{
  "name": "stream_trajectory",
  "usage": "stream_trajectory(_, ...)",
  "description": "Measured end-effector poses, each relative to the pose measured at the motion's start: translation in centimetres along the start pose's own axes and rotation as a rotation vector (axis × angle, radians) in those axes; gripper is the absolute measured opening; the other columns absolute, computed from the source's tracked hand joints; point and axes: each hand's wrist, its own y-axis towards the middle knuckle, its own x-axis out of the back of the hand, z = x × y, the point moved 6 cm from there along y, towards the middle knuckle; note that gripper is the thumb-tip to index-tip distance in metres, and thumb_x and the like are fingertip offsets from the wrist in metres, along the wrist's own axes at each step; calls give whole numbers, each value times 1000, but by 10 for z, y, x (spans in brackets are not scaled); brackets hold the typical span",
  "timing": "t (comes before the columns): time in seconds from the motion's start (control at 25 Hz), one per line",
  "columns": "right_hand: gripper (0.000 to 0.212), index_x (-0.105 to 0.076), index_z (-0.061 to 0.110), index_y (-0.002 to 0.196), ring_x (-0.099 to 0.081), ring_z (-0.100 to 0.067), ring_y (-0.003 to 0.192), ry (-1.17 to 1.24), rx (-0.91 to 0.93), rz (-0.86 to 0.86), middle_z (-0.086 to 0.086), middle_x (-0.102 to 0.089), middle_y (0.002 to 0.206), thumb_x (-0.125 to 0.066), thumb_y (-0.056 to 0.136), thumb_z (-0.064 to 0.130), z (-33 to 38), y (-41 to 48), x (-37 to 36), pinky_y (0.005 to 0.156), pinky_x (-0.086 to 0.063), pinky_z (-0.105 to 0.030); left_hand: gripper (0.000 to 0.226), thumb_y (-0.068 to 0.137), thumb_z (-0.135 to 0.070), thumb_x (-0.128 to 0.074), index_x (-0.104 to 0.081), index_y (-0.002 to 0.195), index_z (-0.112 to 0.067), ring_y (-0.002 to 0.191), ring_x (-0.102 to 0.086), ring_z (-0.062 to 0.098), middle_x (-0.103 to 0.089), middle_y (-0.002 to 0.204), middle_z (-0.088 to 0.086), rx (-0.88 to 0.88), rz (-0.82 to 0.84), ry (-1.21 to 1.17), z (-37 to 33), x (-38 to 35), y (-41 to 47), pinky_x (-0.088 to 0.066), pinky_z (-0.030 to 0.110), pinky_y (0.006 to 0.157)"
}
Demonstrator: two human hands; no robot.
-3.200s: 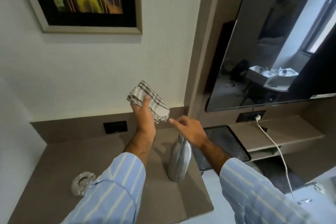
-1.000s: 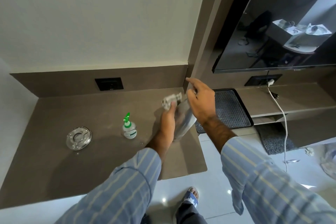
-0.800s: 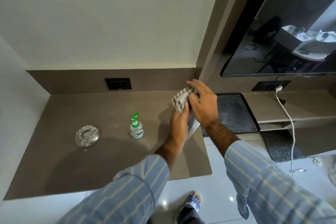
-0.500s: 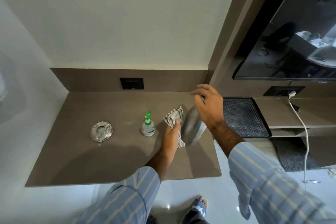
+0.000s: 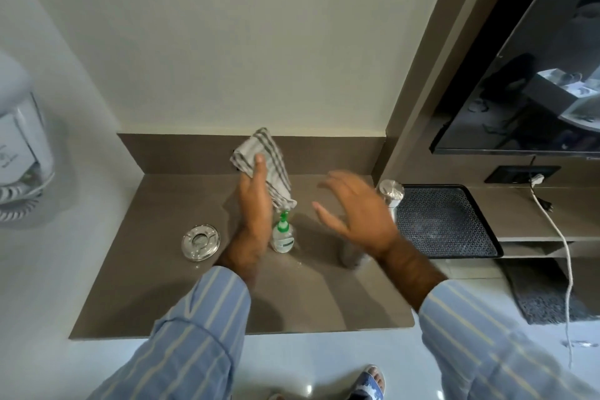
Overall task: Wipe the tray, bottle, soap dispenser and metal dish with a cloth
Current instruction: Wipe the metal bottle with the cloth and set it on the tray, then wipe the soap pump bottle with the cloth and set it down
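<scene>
Four task items lie on or beside one brown counter (image 5: 156, 295), taken here as the landmark. Item one: the metal dish (image 5: 200, 242), flat on the counter's left-middle, apart from everything else, with bare surface between it and the left edge. Item two: the soap dispenser (image 5: 283, 234), a clear bottle with a green pump, upright near the counter's centre, just right of the left wrist. Item three: the metal bottle (image 5: 391, 196), upright near the counter's right edge, its cap showing above the right hand and its base partly hidden behind that wrist. Item four: the black tray (image 5: 451, 224), a mesh-patterned tray with a raised rim, on a lower shelf just beyond the counter's right edge, close beside the bottle. The left hand (image 5: 255, 204) is raised over the counter's middle, fingers closed on a striped cloth (image 5: 264, 159) that stands up against the backsplash and droops toward the dispenser's pump. The right hand (image 5: 354, 211) hovers over the counter right of centre, fingers spread and gripping nothing, blurred, in front of the bottle. The counter's front strip, from the front edge back to the dish and dispenser, is bare save for the two striped sleeves crossing it. A white cable (image 5: 552, 224) hangs down past the shelf, well right of the counter.
</scene>
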Motion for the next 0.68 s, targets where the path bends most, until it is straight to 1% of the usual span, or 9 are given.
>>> stream_trajectory(0.08, 43, -60, 21, 135, -65, -12, 107, 187, -268, 269, -3, -70, 123, -60, 99, 44, -1, -10, -59, 97, -59, -39, 39, 94, -61, -50, -67, 117, -36, 111, -70, 14, -74, 113, -13, -28, 10, 273, 2, 21, 12, -57, 27, 91)
stream_trajectory(0.16, 56, -56, 11, 145, -62, -24, 126, 289, -486, 487, -12, -66, 138, -70, 94, 30, -14, -27, -119, 110, -48, -37, 39, 99, -54, -51, -67, 122, -27, 109, -69, 21, -74, 118, 1, -70, 93, 568, 22, 34, 23, -55, 35, 94)
stream_trajectory(0.24, 76, -48, 6, 152, -51, -29, 142, 340, -596, 564, -15, -55, 152, -80, 86, 27, -25, -38, -162, 116, -38, -31, 34, 101, -41, -55, -69, 121, -18, 103, -71, 27, -73, 113, 7, -101, 229, 819, 45, 39, 28, -56, 37, 88)
stream_trajectory(0.32, 89, -49, 9, 152, -51, -29, 142, 402, -629, 541, -11, -56, 153, -90, 76, 32, -30, -39, -194, 112, -39, -29, 34, 99, -33, -59, -65, 129, -16, 109, -68, 27, -69, 122, 9, -127, 362, 991, 64, 35, 27, -51, 29, 89)
stream_trajectory(0.4, 75, -63, 16, 138, -64, -23, 126, 475, -612, 528, -6, -68, 138, -92, 72, 34, -31, -35, -220, 95, -48, -22, 42, 97, -26, -64, -60, 137, -13, 122, -62, 25, -64, 137, 10, -201, 433, 1060, 76, 27, 25, -42, 21, 96)
stream_trajectory(0.48, 54, -71, 17, 124, -69, -12, 107, 559, -593, 500, -3, -76, 123, -90, 75, 30, -32, -28, -229, 78, -48, -9, 49, 95, -20, -67, -57, 141, -6, 135, -55, 27, -56, 149, 12, -272, 519, 1098, 77, 17, 20, -37, 24, 108)
stream_trajectory(0.52, 45, -75, 16, 118, -69, -10, 102, 585, -587, 489, -3, -78, 116, -88, 76, 27, -30, -22, -230, 77, -51, -11, 50, 94, -16, -67, -56, 142, -4, 138, -53, 27, -53, 152, 12, -307, 554, 1122, 75, 14, 19, -36, 27, 112)
stream_trajectory(0.6, 25, -77, 12, 100, -73, -19, 94, 623, -541, 488, -10, -80, 104, -81, 77, 21, -20, -11, -222, 82, -59, -34, 52, 91, -4, -64, -57, 142, -5, 139, -52, 29, -52, 153, 12, -393, 589, 1150, 64, 12, 17, -37, 30, 116)
stream_trajectory(0.68, 24, -75, 15, 98, -73, -24, 99, 675, -424, 475, -13, -78, 104, -77, 74, 20, -4, 1, -205, 87, -61, -41, 59, 87, 3, -62, -56, 145, -11, 139, -52, 27, -50, 155, 10, -429, 628, 1184, 50, 13, 18, -38, 29, 117)
